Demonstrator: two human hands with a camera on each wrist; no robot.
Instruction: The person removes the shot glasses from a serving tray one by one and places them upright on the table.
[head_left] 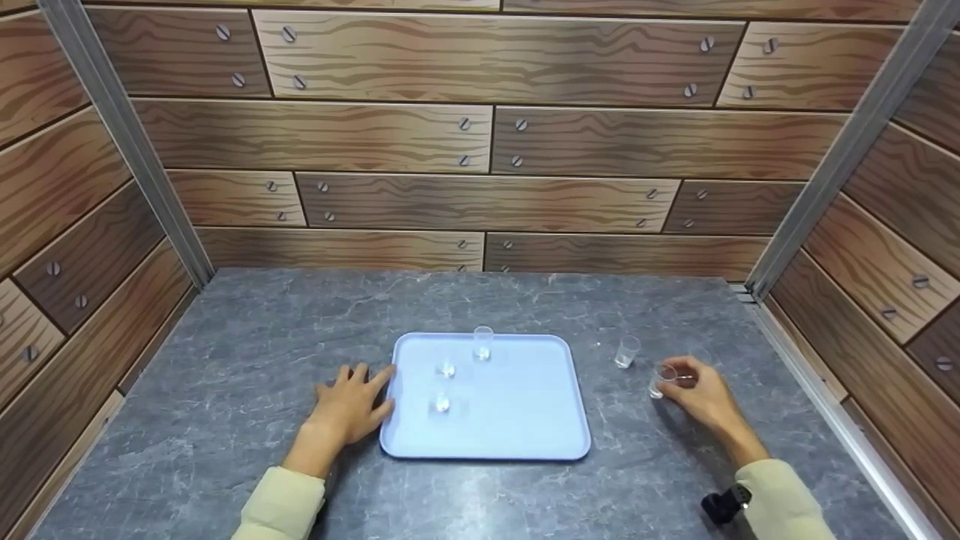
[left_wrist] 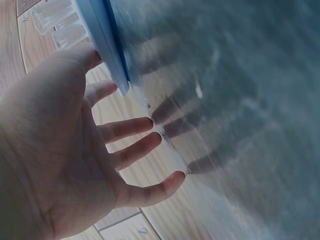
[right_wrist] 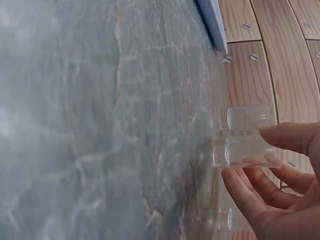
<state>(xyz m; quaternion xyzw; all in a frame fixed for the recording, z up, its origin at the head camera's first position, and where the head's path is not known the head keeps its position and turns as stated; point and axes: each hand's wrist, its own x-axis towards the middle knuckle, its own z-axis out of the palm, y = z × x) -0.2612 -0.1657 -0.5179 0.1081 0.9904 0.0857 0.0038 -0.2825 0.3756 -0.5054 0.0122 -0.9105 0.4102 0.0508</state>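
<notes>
While the rectangular pale-blue tray (head_left: pixel 517 420) is touched at nine o'clock by the left hand (head_left: pixel 345 407), fingers spread, a small, clear, round cup (head_left: pixel 657 388) is pinched by the right hand (head_left: pixel 703 392) at the tray's three o'clock. Another clear cup (head_left: pixel 626 354) is seen at the pinched one's ten o'clock.

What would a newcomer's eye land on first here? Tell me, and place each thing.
Likely the pale blue tray in the middle of the grey tabletop, bearing three small clear glasses. Next, the hands: the left hand touches the tray's left edge, while the right hand holds another clear glass to the tray's right. Behind stands the wood-patterned wall.
</notes>
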